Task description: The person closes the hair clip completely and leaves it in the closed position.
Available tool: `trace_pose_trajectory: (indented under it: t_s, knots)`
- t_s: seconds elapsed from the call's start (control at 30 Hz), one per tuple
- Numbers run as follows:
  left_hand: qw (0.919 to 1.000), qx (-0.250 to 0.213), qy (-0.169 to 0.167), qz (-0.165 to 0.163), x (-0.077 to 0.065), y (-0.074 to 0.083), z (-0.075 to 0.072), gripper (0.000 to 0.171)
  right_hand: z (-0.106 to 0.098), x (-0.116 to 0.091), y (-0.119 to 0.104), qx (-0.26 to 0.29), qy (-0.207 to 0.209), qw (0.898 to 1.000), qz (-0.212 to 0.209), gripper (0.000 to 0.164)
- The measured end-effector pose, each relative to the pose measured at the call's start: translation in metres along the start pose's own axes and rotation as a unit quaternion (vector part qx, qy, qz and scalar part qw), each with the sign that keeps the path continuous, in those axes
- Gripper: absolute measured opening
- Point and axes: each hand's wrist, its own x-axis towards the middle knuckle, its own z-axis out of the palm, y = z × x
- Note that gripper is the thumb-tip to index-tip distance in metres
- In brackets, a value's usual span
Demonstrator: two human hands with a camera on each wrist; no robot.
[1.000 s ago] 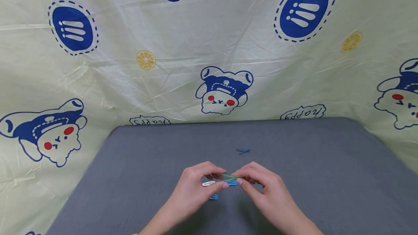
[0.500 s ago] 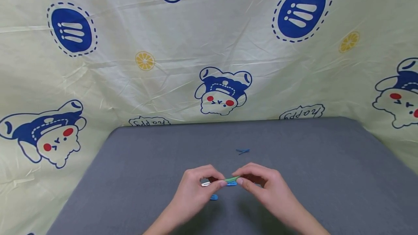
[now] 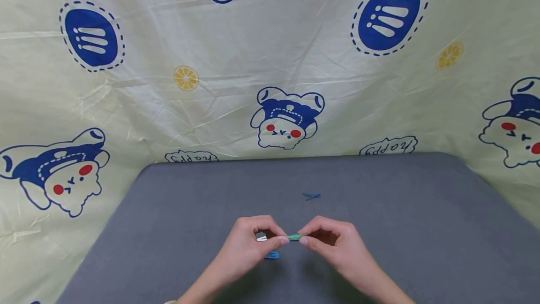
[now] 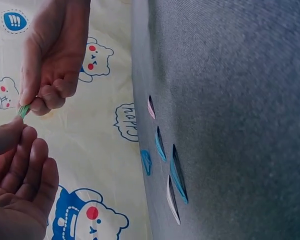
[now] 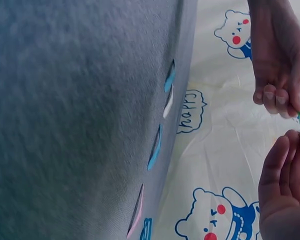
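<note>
A green snap hair clip (image 3: pixel 294 237) is held level above the table between both hands. My left hand (image 3: pixel 253 243) pinches one end between thumb and index finger. My right hand (image 3: pixel 335 239) pinches the other end the same way. The left wrist view shows the green hair clip (image 4: pixel 23 111) as a short strip between the fingertips; the rest is covered. Below the hands lie a white clip (image 3: pixel 261 239) and a blue clip (image 3: pixel 272 255). Another blue clip (image 4: pixel 160 144) and a pink clip (image 4: pixel 151 107) show in the left wrist view.
A blue clip with its two arms spread (image 3: pixel 312 196) lies farther back on the grey cloth-covered table (image 3: pixel 202 201). Behind the table hangs a pale curtain (image 3: pixel 228 50) printed with cartoon bears.
One second ago the green hair clip's arms stood apart; half a second ago they had come together. Both hands have lowered slightly and drawn a little closer together, still pinching its ends.
</note>
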Motion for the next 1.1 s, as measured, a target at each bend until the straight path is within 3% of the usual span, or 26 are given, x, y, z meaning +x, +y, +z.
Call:
trace_pose_trajectory:
  t_s: [0.23,0.37,0.53,0.63,0.73,0.9,1.1]
  knots:
    - [0.9985,0.032,0.038,0.021,-0.001,-0.003,0.005,0.009,0.011,-0.003,-0.001,-0.044,0.060,0.997,0.003,0.009]
    - [0.9970,0.040,0.054,0.038,-0.002,-0.002,0.010,0.013,0.018,-0.005,-0.003,-0.093,0.108,0.990,-0.025,0.015]
    - [0.9976,0.039,0.053,0.021,-0.002,-0.001,0.011,0.010,0.021,-0.006,-0.004,-0.100,0.128,0.986,-0.042,0.020]
    - [0.9992,0.010,0.040,-0.002,-0.001,-0.002,0.008,0.004,0.019,-0.005,-0.003,-0.089,0.123,0.987,-0.046,0.017]
    - [0.9989,-0.034,0.018,-0.027,0.000,-0.003,0.006,0.010,0.016,-0.004,-0.001,-0.080,0.121,0.988,-0.059,0.015]
    - [0.9915,-0.108,-0.013,-0.071,0.002,-0.008,0.005,0.015,0.013,-0.003,0.003,-0.066,0.117,0.988,-0.080,0.016]
    - [0.9868,-0.136,-0.014,-0.087,0.004,-0.010,0.003,0.010,0.009,-0.002,0.004,-0.049,0.115,0.991,-0.045,0.016]
